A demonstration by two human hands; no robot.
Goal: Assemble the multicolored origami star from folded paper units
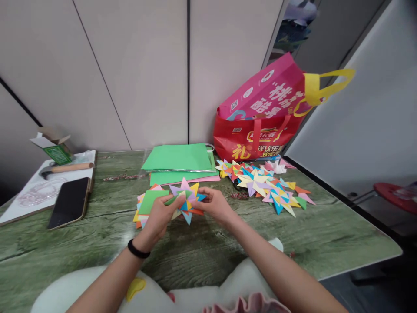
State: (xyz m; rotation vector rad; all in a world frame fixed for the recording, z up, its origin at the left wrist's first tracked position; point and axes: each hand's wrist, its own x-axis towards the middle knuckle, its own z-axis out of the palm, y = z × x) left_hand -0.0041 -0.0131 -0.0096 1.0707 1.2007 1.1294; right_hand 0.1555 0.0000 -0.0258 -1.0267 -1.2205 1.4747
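Observation:
A many-coloured origami star [186, 201] is held above the table between both hands. My left hand [163, 211] grips its left side, thumb on top, and a green folded piece shows by the thumb. On the star's right side, the fingers of my right hand [213, 203] are closed on its points. Just behind my left hand lies a stack of small coloured paper squares [146, 208] with green on top. Finished-looking paper stars [273, 187] lie in a pile to the right. The undersides of both hands' grips are hidden.
Large green paper sheets [179, 157] lie at the back. Behind the star pile stands a red bag [234, 139] holding a pink box [263, 89]. At left are a phone [70, 203], a hammer [67, 168] and a small open box [58, 152] on a white board [19, 195].

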